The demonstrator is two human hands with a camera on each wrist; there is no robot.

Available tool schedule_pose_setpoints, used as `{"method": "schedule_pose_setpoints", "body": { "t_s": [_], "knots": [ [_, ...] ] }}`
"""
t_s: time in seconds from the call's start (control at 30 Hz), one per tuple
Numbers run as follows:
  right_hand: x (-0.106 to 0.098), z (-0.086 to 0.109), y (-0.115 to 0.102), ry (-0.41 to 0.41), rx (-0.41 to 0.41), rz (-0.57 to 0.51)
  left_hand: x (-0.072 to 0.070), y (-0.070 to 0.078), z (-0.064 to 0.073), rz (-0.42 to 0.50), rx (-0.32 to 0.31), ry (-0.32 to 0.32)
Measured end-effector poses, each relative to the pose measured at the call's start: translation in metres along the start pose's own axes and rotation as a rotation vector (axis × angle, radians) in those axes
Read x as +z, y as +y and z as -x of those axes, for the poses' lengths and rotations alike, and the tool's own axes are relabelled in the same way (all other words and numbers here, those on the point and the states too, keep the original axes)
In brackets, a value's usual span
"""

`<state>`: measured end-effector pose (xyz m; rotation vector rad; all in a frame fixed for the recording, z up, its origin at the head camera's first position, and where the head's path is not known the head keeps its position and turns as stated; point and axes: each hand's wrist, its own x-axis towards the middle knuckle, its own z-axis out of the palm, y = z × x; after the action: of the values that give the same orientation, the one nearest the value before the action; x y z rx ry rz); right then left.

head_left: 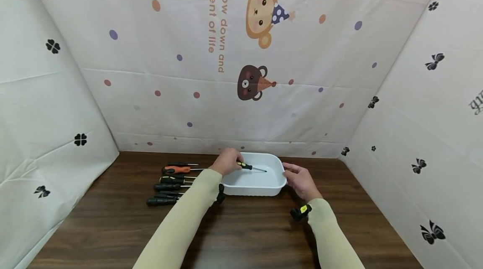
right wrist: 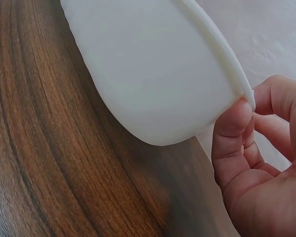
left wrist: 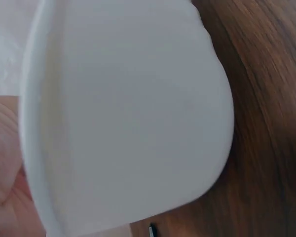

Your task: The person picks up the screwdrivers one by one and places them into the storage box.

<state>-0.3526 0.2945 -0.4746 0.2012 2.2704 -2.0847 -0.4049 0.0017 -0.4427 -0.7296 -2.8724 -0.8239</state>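
Far L: white cloth (head_left: pixel 37 93) w/ black clover & bow prints. Next, on the brown table (head_left: pixel 260 235), a row of drivers (head_left: pixel 167 187), handles L, shafts R, mostly black, incl. one orange-handled (head_left: pixel 175 169); some shafts partly hidden by the L sleeve (head_left: pixel 185 221). L hand (head_left: pixel 227 161) is over the L end of the white tray (head_left: pixel 250 191), holding a black-&-yellow driver (head_left: pixel 246 166) by its handle; shaft points R above/on tray floor, tip contact can't be told. In L wrist view, only part of this hand shows, beyond the rim. Tray sits upright on table, approx. mid-view, near the back cloth (head_left: pixel 181 26) w/ bear prints. R hand (head_left: pixel 300 181), at tray's R end, is narrow, thumb & fingers pinching the rim. Far R: more cloth (head_left: pixel 400 126) w/ black bows.
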Motion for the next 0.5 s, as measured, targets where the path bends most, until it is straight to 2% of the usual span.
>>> {"method": "schedule_pose_setpoints", "body": {
  "t_s": [0.13, 0.3, 0.5],
  "knots": [
    [-0.0021, 0.0004, 0.0007, -0.008, -0.002, 0.005, 0.0017, 0.0063, -0.002, -0.127, 0.016, -0.023],
    [-0.0027, 0.0013, 0.0004, -0.014, -0.02, 0.02, 0.0004, 0.0106, -0.0026, -0.189, -0.014, -0.043],
    [0.0006, 0.0, 0.0004, -0.013, -0.02, -0.001, -0.0009, 0.0056, -0.0017, -0.266, -0.05, -0.084]
  ]
}}
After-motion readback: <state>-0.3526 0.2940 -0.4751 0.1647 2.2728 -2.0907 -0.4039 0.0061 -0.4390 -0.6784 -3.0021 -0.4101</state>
